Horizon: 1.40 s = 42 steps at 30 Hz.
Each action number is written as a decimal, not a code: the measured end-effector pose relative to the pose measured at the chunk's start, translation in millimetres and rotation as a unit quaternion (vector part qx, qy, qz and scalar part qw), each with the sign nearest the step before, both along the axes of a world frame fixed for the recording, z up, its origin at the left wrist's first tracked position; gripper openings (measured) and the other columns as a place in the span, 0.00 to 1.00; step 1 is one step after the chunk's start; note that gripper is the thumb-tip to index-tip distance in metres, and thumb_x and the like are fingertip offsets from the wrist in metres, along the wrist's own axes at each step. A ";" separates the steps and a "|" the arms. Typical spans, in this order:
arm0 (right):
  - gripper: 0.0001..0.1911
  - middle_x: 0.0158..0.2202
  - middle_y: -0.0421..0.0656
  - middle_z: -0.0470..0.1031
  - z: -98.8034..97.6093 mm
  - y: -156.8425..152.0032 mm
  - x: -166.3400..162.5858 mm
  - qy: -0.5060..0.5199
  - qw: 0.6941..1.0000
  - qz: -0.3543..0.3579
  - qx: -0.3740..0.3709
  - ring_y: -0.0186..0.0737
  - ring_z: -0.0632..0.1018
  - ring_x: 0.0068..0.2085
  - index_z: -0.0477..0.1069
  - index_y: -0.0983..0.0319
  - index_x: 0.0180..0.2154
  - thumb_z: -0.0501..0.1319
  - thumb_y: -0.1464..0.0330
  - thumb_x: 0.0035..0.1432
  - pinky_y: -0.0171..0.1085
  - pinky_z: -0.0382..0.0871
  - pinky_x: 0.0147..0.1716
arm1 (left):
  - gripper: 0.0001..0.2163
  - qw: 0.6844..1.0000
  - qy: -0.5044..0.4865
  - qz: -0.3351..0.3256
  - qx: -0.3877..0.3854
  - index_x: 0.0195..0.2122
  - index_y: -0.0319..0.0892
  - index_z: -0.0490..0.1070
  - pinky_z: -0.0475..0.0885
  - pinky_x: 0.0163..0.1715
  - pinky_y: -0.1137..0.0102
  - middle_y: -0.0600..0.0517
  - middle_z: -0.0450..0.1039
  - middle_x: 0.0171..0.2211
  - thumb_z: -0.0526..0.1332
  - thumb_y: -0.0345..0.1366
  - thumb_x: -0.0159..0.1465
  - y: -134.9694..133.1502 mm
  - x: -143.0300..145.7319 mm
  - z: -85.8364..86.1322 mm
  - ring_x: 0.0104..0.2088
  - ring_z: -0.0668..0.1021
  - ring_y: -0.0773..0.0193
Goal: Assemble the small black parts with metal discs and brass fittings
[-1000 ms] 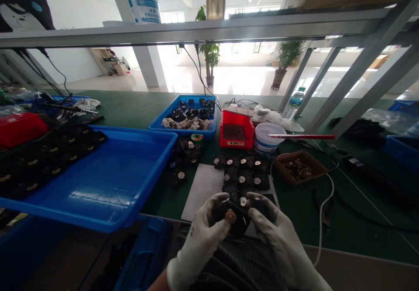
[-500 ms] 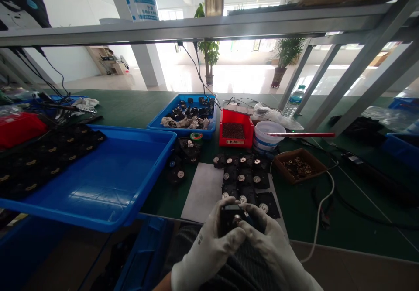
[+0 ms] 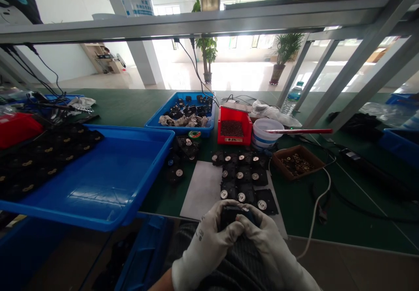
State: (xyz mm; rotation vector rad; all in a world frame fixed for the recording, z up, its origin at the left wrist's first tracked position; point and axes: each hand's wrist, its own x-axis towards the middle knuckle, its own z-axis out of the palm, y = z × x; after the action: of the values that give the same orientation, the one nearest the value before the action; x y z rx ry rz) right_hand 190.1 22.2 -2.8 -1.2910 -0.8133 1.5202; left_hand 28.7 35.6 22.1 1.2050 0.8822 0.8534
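Both hands wear pale work gloves and meet at the front edge of the bench. My left hand [image 3: 216,230] wraps the left side of a small black part [image 3: 231,214], and my right hand [image 3: 262,230] grips its right side. Both thumbs press together on the near face, hiding most of it. Just beyond the hands, several black parts with round silver discs [image 3: 240,175] stand in rows on a white sheet [image 3: 199,190]. More such parts [image 3: 178,173] lie left of the sheet.
A large blue tray [image 3: 111,177] with black parts fills the left. Behind stand a smaller blue tray [image 3: 149,123], a red bin of small pieces [image 3: 232,129], a white tub [image 3: 266,136] and a cardboard box of brass-coloured rings [image 3: 296,164]. Cables [image 3: 319,212] trail at right.
My thumbs have closed over the near face of the black part, covering the round metal piece that showed there. The view has shifted slightly.
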 end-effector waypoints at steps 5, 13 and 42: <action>0.36 0.39 0.48 0.84 6.6 2.3 12.2 -0.060 0.996 0.043 0.042 0.52 0.83 0.43 0.82 0.62 0.45 0.66 0.37 0.54 0.45 0.77 0.48 | 0.23 0.997 -0.055 0.005 -0.062 0.60 0.50 0.71 0.69 0.63 0.64 0.51 0.77 0.57 0.69 0.33 0.64 -2.7 -4.3 -0.8 0.63 0.74 0.54; 0.17 0.38 0.45 0.84 23.2 -16.7 25.7 -0.382 0.893 -0.026 0.236 0.46 0.83 0.37 0.79 0.55 0.50 0.56 0.56 0.71 0.43 0.78 0.42 | 0.23 0.978 -0.102 0.002 -0.180 0.62 0.48 0.70 0.77 0.46 0.65 0.49 0.80 0.49 0.67 0.37 0.65 -4.3 -17.4 -3.9 0.45 0.82 0.56; 0.12 0.38 0.40 0.86 27.5 -2.3 15.2 -0.572 0.689 -0.028 0.445 0.40 0.83 0.32 0.76 0.57 0.50 0.60 0.72 0.68 0.39 0.72 0.36 | 0.26 0.997 0.045 0.002 -0.060 0.62 0.45 0.73 0.68 0.66 0.59 0.48 0.75 0.64 0.65 0.34 0.61 -4.1 -19.4 7.2 0.67 0.72 0.48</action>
State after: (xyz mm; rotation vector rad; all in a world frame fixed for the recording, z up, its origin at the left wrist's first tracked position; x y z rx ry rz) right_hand 205.4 19.9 24.8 -1.3157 -1.9367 -0.0891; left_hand 9.3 31.5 29.4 1.1436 0.9962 0.7437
